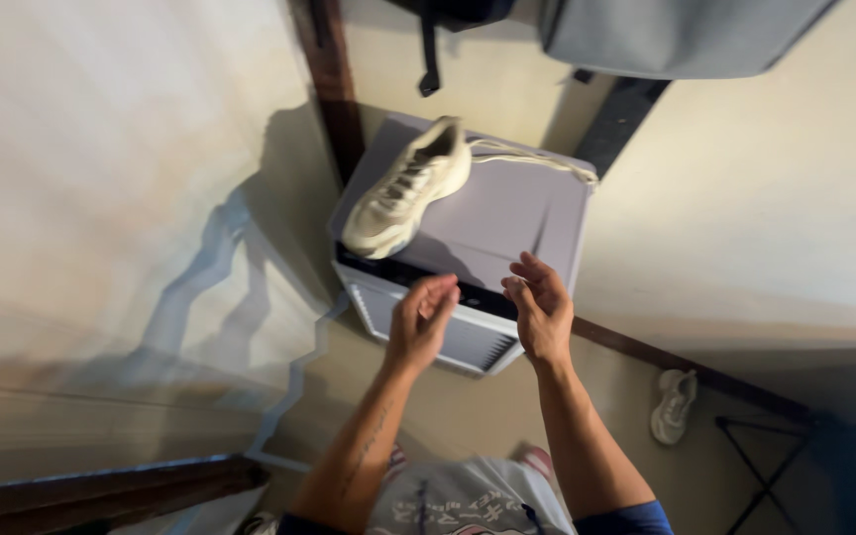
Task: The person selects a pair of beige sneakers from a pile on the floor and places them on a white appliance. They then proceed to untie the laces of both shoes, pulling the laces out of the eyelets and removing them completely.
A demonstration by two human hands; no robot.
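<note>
Head view, looking down. A cream sneaker (406, 188) lies on its side on the flat lid of a pale lilac storage box (507, 223), near the box's far left corner, its toe pointing toward the near left edge; its loose lace (537, 156) trails across the lid toward the far right corner. Both hands are raised just in front of the box's near edge, empty and apart. The left hand (420, 319) is loosely curled with its fingers bent inward, gripping nothing. The right hand (540, 305) is open with its fingers spread, touching nothing. Neither hand touches the sneaker or the box. A second cream sneaker (673, 404) lies on the floor to the right of the box. A grey bag (666, 35) hangs beyond the box's far edge.
</note>
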